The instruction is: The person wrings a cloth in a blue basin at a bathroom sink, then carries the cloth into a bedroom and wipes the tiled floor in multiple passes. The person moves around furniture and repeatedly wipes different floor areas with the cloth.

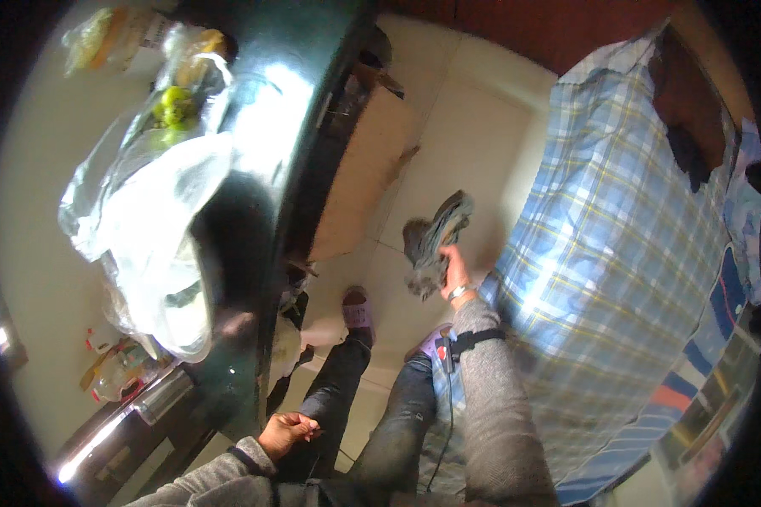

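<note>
My right hand [457, 272] reaches forward over the tiled floor, its fingers closed round a crumpled dark grey cloth [438, 238]. Folds of the cloth stick out beyond the fingers, with a brownish patch near its upper end. A band with a small device sits on my right forearm, and a cable runs down from it. My left hand [289, 433] hangs low by my left thigh, fingers curled together, and nothing shows in them. Close to the right hand is the edge of a blue checked sheet [600, 245].
To the left stands a dark glossy counter [266, 110] bearing a white plastic bag [156, 228] and green fruit [176, 108]. Below its edge is a brown cardboard piece [364, 173]. The sheet-covered bed fills the right side. My feet in pink slippers [358, 313] stand on pale tiles [473, 110].
</note>
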Tool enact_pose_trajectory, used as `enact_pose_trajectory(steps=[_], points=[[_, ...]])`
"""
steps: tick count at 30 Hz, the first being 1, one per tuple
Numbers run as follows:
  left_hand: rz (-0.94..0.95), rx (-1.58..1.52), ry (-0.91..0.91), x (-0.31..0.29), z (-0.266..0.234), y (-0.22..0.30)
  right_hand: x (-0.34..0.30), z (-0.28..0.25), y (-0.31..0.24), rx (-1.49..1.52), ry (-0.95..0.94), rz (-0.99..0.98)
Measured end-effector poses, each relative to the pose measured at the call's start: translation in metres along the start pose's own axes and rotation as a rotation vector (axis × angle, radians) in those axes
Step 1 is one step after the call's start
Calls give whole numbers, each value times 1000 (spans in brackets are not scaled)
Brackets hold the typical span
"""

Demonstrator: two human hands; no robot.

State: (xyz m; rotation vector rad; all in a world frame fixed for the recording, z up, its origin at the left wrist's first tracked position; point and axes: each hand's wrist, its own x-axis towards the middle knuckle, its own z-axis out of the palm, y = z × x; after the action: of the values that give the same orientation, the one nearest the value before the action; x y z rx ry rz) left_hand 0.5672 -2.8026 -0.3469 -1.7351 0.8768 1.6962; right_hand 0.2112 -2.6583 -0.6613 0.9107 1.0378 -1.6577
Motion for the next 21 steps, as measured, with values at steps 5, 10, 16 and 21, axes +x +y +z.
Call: enact_pose_trajectory(steps=[5,10,16,21], points=[[83,20,-36,-31,-9,12,-5,9,-40,-172,136,-193],[81,-25,-88,-55,-11,31,-70,-60,11,-414,205,-57],[206,12,-269,-89,5,69,-233,-79,30,-678,276,66],[237,-69,-408,-105,22,113,-290,-70,-24,-830,276,-25]])
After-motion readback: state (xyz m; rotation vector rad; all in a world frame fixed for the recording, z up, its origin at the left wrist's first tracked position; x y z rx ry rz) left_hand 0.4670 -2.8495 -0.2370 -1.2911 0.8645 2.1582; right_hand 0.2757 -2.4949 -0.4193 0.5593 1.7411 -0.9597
